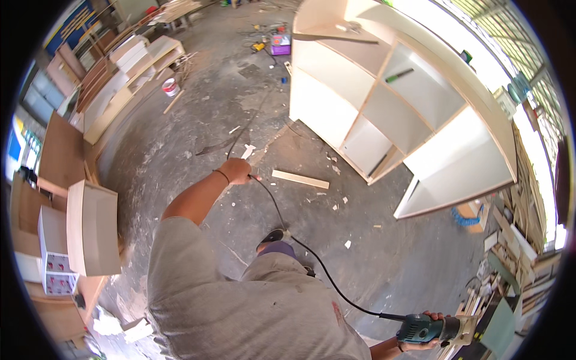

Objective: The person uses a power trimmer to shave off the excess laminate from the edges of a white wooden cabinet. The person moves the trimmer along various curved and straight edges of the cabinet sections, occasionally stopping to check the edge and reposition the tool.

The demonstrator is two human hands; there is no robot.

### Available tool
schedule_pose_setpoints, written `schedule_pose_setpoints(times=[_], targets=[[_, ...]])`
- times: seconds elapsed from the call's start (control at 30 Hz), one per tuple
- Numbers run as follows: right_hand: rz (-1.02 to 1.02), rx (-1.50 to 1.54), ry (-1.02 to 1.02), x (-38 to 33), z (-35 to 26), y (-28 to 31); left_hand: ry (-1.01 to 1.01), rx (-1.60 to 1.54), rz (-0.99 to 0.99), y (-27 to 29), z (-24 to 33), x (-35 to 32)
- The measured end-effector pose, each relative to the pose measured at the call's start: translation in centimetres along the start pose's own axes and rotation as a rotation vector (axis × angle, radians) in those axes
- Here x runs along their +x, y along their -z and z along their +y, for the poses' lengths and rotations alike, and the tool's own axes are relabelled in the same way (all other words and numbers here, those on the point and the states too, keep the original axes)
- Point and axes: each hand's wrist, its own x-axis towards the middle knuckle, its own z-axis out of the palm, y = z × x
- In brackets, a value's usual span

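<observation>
- My right hand [427, 333] has its fingers [433, 315] wrapped tight round the teal router [433, 329], low at my right side, body level so the nose points away from me.
- My left hand [236, 170] is stretched out ahead, fingers closed on the black cord [282, 219]; I judge that grip is there to lift the slack off the floor [180, 150].
- From those fingers the cord sags back past my shoe [273, 236] and runs in a curve into the tail of the router.
- Beyond my left hand the cord trails on over the dusty concrete, far end too thin to follow.
- A loose wood strip [300, 179] lies just beside that hand, with chips scattered round it.
- The big pale cabinet [390, 102] lies tipped on its side ahead right, open compartments facing me.
- Boards [90, 228] lean at my left, and the bench [504, 300] at right is crowded with offcuts.
</observation>
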Motion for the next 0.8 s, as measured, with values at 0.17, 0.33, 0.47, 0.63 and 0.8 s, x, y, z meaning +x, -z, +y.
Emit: schedule_pose_setpoints(times=[0.17,0.33,0.47,0.63,0.8], targets=[[-0.044,0.084,-0.052,0.2,2.5,-1.2,0.078,-0.094,0.071,-0.7,-2.5,-4.0],[-0.094,0.139,-0.091,0.7,6.2,-2.9,0.09,-0.299,0.076,1.5,-3.4,-11.1],[-0.115,0.189,-0.084,0.8,10.4,-7.4,0.105,-0.485,0.079,-4.9,-4.1,-16.1],[-0.182,0.198,-0.14,0.6,15.0,-11.2,0.223,-0.8,0.068,-7.7,-3.9,-22.6],[-0.31,0.314,-0.245,0.2,18.8,-15.2,0.38,-0.952,-0.121,-10.7,-3.3,-29.9]])
